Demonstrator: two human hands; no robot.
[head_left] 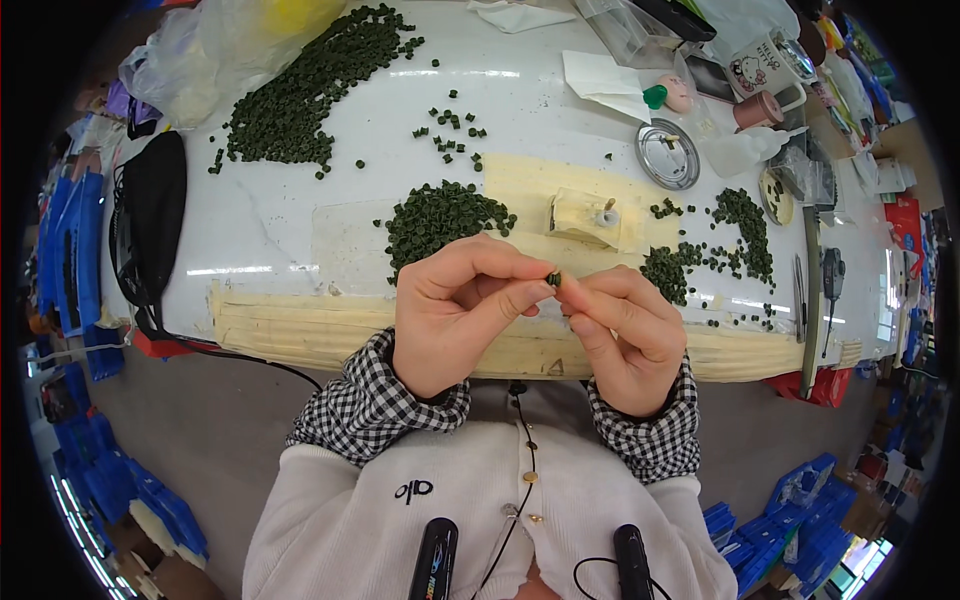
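Observation:
A small dark green piece (554, 279) is pinched between the fingertips of my left hand (452, 308) and my right hand (637, 325), which meet above the table's near edge. Its exact kind is too small to tell. Just beyond my left hand lies a heap of similar dark green pieces (440, 222). Past my right hand, a smaller cluster of dark green pieces (668, 272) sits on the table. Between these, a tape-covered block (588, 218) with a short upright metal peg stands on yellowish tape.
A big pile of green pieces (300, 100) fills the far left, beside a clear plastic bag (210, 55). At the far right are a round metal lid (668, 154), a white mug (765, 68) and a thread spool (758, 111). Tweezers (799, 297) lie near the right edge.

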